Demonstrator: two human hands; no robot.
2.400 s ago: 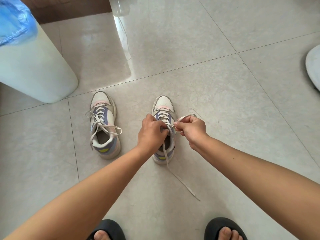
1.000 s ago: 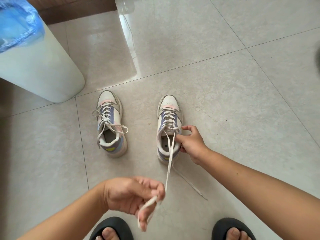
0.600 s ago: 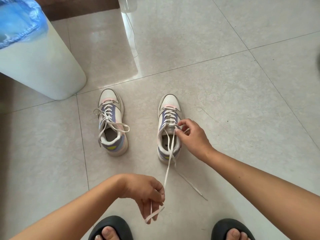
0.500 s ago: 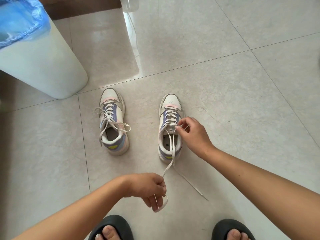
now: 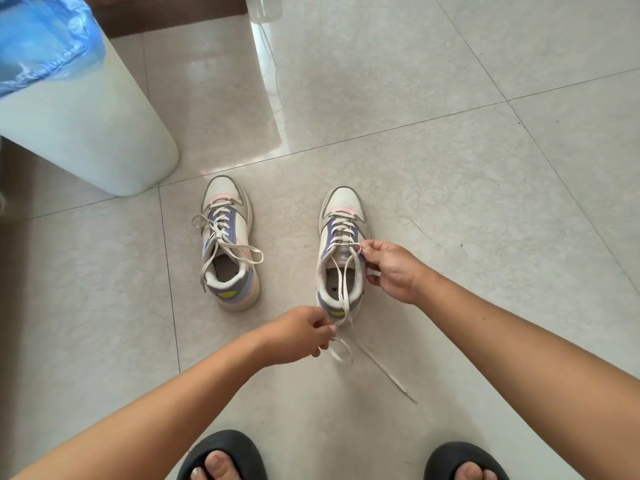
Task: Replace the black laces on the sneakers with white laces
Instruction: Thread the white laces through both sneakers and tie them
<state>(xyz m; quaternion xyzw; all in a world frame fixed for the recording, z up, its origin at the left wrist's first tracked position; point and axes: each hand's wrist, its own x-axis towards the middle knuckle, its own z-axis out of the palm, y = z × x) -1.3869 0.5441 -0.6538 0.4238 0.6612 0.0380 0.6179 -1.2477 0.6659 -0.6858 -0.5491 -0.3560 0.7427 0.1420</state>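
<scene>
Two white, lilac and pink sneakers stand on the tiled floor, toes pointing away. The left sneaker [image 5: 228,244] carries a white lace tied in a loose bow. The right sneaker [image 5: 343,251] is threaded with a white lace [image 5: 341,292] whose ends trail toward me. My right hand [image 5: 391,268] pinches that lace at the top right eyelet of the shoe. Just behind the heel, my left hand [image 5: 299,336] is closed on one lace end, which curls below it. The other lace end [image 5: 384,370] lies loose on the floor. No black lace is in view.
A white bin [image 5: 83,123] with a blue liner stands at the far left. My two feet in black slippers [image 5: 221,455] [image 5: 464,462] are at the bottom edge. A thin white cord [image 5: 273,74] runs across the floor at the top centre.
My left hand, holding the lace end, has moved forward and up toward the right sneaker's heel, slackening the lace. My right hand stayed pinched at the top eyelet.
</scene>
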